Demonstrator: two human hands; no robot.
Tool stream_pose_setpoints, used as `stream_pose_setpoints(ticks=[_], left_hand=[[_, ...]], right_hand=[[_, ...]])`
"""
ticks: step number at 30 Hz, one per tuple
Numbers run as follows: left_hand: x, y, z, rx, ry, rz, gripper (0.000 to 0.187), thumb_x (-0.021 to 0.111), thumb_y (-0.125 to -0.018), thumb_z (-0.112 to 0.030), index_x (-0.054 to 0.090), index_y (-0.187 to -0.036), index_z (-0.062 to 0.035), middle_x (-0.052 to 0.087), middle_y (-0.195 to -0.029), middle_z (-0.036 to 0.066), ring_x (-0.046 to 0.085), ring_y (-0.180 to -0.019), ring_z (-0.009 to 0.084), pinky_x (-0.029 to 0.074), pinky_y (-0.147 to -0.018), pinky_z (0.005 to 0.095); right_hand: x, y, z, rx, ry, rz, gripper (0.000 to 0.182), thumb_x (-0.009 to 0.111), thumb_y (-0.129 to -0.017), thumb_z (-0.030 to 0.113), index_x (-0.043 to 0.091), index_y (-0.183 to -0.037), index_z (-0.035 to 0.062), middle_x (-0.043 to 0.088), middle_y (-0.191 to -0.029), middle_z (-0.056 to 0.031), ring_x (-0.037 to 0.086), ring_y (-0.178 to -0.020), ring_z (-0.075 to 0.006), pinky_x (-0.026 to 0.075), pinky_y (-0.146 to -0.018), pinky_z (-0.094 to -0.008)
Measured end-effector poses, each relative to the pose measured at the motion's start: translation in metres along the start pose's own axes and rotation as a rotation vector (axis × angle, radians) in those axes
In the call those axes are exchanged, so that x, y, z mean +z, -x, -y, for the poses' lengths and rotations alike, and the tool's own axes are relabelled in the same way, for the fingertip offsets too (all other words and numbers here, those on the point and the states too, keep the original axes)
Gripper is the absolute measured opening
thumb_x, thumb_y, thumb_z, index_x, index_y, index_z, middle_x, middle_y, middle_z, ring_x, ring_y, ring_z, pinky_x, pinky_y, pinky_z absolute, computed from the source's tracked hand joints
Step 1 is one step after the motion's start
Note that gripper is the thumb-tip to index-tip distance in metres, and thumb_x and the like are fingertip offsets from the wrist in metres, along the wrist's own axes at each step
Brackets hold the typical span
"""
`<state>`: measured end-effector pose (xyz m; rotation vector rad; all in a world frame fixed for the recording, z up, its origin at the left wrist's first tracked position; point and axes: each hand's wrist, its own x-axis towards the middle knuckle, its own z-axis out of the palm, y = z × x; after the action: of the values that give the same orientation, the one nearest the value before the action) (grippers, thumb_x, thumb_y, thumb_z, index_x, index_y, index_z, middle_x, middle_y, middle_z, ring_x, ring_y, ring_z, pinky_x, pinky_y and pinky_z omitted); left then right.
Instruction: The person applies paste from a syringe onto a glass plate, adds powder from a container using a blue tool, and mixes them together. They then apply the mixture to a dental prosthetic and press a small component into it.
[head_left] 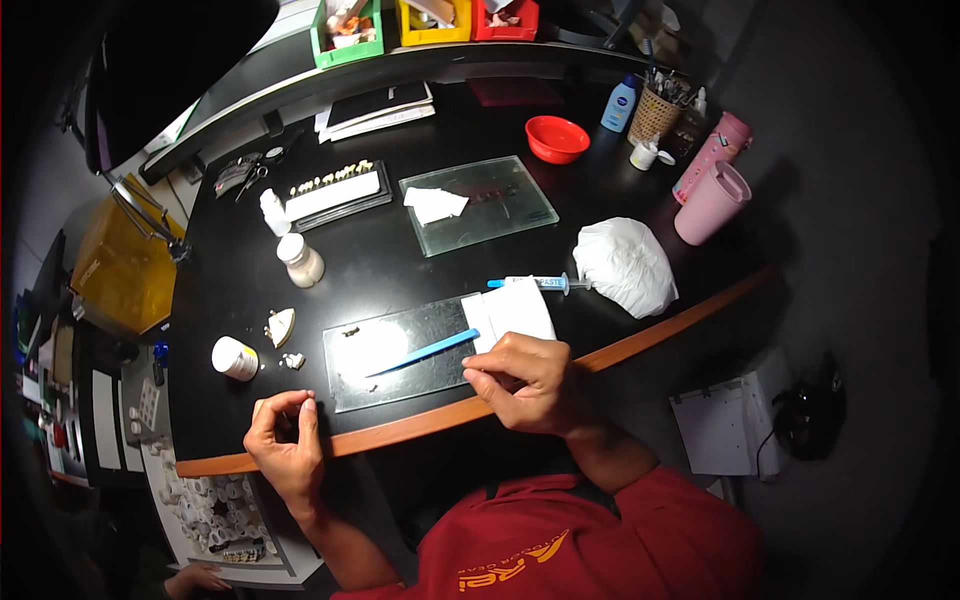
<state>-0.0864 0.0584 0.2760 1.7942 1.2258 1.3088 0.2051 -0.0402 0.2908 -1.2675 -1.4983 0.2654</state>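
My left hand [286, 440] is at the table's front edge, left of a glass plate [400, 390], its thumb and index finger curled toward each other; whether something small is between them cannot be made out. My right hand [520, 378] hangs over the front edge by the plate's right side, fingers pinched together on something too small to name. On the plate lies a blue stick-like tool [425, 352], its thick end near a folded white paper [520, 312]. Small dark bits rest on the glass. White broken pieces [281, 327] lie to the left.
Around the plate stand a white-capped jar [300, 260], a white tub [235, 358], a syringe [540, 283] and a crumpled white bag [626, 267]. Farther back are a tooth shade guide [335, 195], a second glass plate [480, 225], a red bowl [557, 139] and pink cups [713, 203].
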Motion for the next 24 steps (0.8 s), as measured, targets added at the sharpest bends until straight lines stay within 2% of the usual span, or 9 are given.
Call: stream_pose_setpoints(ticks=[5, 8, 11, 14, 17, 20, 24], left_hand=[[0.003, -0.001, 0.0, 0.017, -0.067, -0.017, 0.005, 0.075, -0.089, 0.002, 0.074, -0.093, 0.0, 0.068, -0.084, 0.005, 0.058, -0.073, 0.0104, 0.043, -0.069, 0.0259], [0.003, -0.001, 0.002, 0.032, -0.078, -0.015, 0.004, 0.075, -0.088, 0.002, 0.074, -0.092, -0.0001, 0.068, -0.084, 0.005, 0.057, -0.074, 0.0106, 0.043, -0.069, 0.0262], [0.003, -0.001, 0.005, 0.039, -0.078, -0.009, 0.006, 0.075, -0.087, 0.002, 0.074, -0.093, -0.0001, 0.068, -0.084, 0.005, 0.056, -0.074, 0.0108, 0.042, -0.069, 0.0268], [0.001, 0.001, 0.005, -0.015, -0.078, 0.012, 0.011, 0.069, -0.094, 0.004, 0.074, -0.103, 0.0025, 0.07, -0.095, 0.005, 0.062, -0.086, 0.0091, 0.046, -0.078, 0.0239], [0.004, -0.004, -0.005, 0.115, -0.199, -0.016, 0.016, 0.071, -0.088, 0.003, 0.078, -0.103, -0.0004, 0.071, -0.089, 0.006, 0.057, -0.08, 0.0146, 0.041, -0.069, 0.0294], [0.004, -0.004, -0.002, 0.168, -0.185, -0.004, 0.019, 0.069, -0.089, 0.003, 0.079, -0.105, -0.0008, 0.072, -0.09, 0.006, 0.056, -0.082, 0.0159, 0.041, -0.07, 0.0297], [0.004, -0.004, 0.0, 0.127, -0.182, -0.015, 0.016, 0.071, -0.09, 0.002, 0.079, -0.103, -0.0007, 0.072, -0.089, 0.005, 0.055, -0.082, 0.0152, 0.041, -0.07, 0.0297]], right_hand=[[0.0, 0.001, 0.0, 0.001, 0.004, -0.002, 0.01, 0.079, -0.086, 0.001, 0.079, -0.096, 0.0015, 0.067, -0.075, -0.0063, 0.064, -0.06, -0.0136, 0.047, -0.053, -0.0284], [0.002, 0.0, -0.002, -0.033, -0.006, -0.036, 0.012, 0.081, -0.084, -0.003, 0.08, -0.095, 0.0009, 0.068, -0.074, -0.0049, 0.058, -0.055, -0.0086, 0.044, -0.048, -0.0254], [0.006, 0.002, -0.006, -0.094, 0.025, -0.038, 0.012, 0.081, -0.083, -0.002, 0.08, -0.095, 0.001, 0.068, -0.074, -0.0053, 0.059, -0.054, -0.0095, 0.044, -0.048, -0.0258], [0.006, 0.002, -0.008, -0.117, 0.032, -0.002, 0.012, 0.081, -0.083, -0.002, 0.079, -0.095, 0.001, 0.067, -0.073, -0.0055, 0.06, -0.054, -0.0105, 0.044, -0.048, -0.0265], [0.006, 0.002, -0.009, -0.115, 0.025, -0.003, 0.012, 0.081, -0.083, -0.002, 0.079, -0.095, 0.001, 0.067, -0.073, -0.0053, 0.061, -0.055, -0.0109, 0.045, -0.048, -0.027], [0.006, 0.002, -0.007, -0.102, 0.027, -0.013, 0.012, 0.081, -0.083, -0.002, 0.079, -0.094, 0.0011, 0.067, -0.073, -0.0052, 0.061, -0.055, -0.0113, 0.045, -0.049, -0.0273], [0.005, 0.002, -0.007, -0.11, 0.032, -0.017, 0.012, 0.081, -0.083, -0.002, 0.079, -0.095, 0.0014, 0.067, -0.073, -0.0052, 0.061, -0.055, -0.0112, 0.045, -0.049, -0.0273]])
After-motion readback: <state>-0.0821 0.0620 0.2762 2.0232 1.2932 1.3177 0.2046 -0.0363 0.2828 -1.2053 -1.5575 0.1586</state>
